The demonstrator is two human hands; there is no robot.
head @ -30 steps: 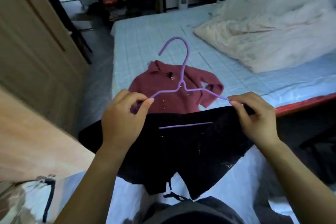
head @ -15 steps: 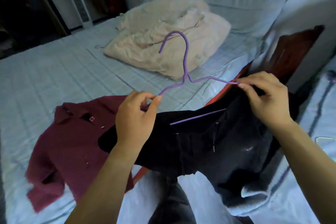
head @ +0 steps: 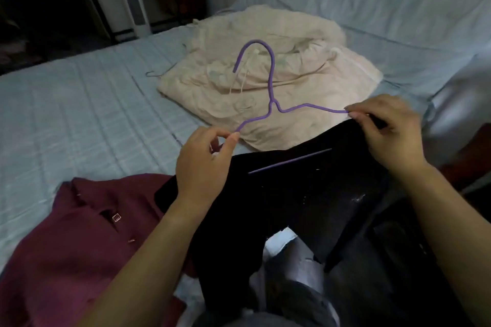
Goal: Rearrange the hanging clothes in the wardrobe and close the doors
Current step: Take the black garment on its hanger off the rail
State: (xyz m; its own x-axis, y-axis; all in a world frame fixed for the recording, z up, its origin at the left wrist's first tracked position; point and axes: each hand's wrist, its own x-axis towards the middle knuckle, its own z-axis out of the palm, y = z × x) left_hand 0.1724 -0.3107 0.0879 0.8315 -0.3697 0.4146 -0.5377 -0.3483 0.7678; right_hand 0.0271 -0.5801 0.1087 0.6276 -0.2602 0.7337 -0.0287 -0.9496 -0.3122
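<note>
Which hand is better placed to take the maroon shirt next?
Probably the left hand: the shirt lies on its side, just below it. The right hand is across the black garment. Both pinch the hanger, so the left must let go first.

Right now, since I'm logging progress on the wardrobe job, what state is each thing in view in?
purple hanger, held up by both ends, hook uppermost.
black garment, hanging from the hanger, lower bar showing across it.
maroon shirt, lying spread on the bed, unhung.
cream quilt, crumpled on the bed.
left hand, grip pinching the hanger's left end.
right hand, grip pinching the hanger's right end.
</note>
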